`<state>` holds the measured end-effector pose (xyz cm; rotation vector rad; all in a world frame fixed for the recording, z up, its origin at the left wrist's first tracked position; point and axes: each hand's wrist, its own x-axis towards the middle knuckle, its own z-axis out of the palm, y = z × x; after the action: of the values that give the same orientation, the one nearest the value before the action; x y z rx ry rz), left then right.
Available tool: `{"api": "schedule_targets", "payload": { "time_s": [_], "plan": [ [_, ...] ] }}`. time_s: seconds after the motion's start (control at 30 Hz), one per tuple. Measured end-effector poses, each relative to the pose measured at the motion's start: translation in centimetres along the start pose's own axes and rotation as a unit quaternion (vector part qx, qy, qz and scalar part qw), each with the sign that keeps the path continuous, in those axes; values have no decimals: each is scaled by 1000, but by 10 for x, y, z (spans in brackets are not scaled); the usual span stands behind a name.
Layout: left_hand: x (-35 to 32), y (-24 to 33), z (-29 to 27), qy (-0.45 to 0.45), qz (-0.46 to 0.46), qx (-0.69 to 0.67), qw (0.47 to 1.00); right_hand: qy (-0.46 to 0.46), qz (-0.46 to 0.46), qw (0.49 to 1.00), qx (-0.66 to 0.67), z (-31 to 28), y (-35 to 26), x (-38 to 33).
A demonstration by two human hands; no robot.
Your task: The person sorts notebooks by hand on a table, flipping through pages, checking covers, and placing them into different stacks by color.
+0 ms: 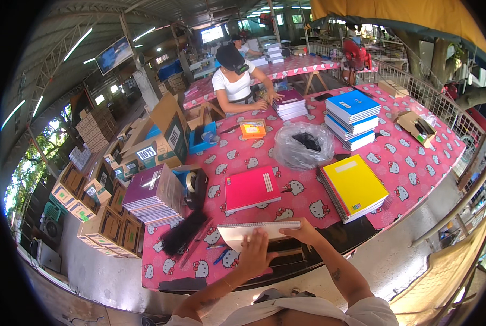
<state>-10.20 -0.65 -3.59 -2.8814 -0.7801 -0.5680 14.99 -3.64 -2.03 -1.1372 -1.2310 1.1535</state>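
A spiral notebook (231,234) with white pages is tilted up at the near table edge, its coil side away from me. My left hand (255,252) lies against its page, fingers stretched out. My right hand (304,232) grips the notebook's right end, fingertips partly hidden behind it. Just beyond lies a pink notebook stack (251,187). To the right stands a stack of notebooks with a yellow cover (355,183) on top. Left of my hands lies a bundle of thin black strands (183,233), with blue pens (220,255) beside it.
A purple notebook stack (153,190) and a tape dispenser (196,185) stand at left, near cardboard boxes (164,138). Farther off are a plastic bag (304,144) with black contents, blue notebooks (353,117) and an orange box (253,129). Across the table, a person (236,81) touches purple notebooks (290,104).
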Motion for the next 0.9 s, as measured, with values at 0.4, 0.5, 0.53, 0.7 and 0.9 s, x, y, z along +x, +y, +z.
{"api": "schedule_targets", "payload": {
  "time_s": [0.4,0.5,0.53,0.7,0.9],
  "plan": [
    [98,-27,-52,31,-26,47,998,6,-4,1000,4,-1,-10,3],
    [56,-5,-17,23,14,16,1000,28,-4,1000,-6,4,-17,1],
    [49,8,-22,10,34,7,999,31,-6,999,-5,3,-13,2],
    [112,-25,-47,83,-35,120,989,-16,16,1000,-8,3,-10,3],
    [111,1,-55,-50,-9,104,993,16,-8,998,57,6,-5,1]
  ]
}}
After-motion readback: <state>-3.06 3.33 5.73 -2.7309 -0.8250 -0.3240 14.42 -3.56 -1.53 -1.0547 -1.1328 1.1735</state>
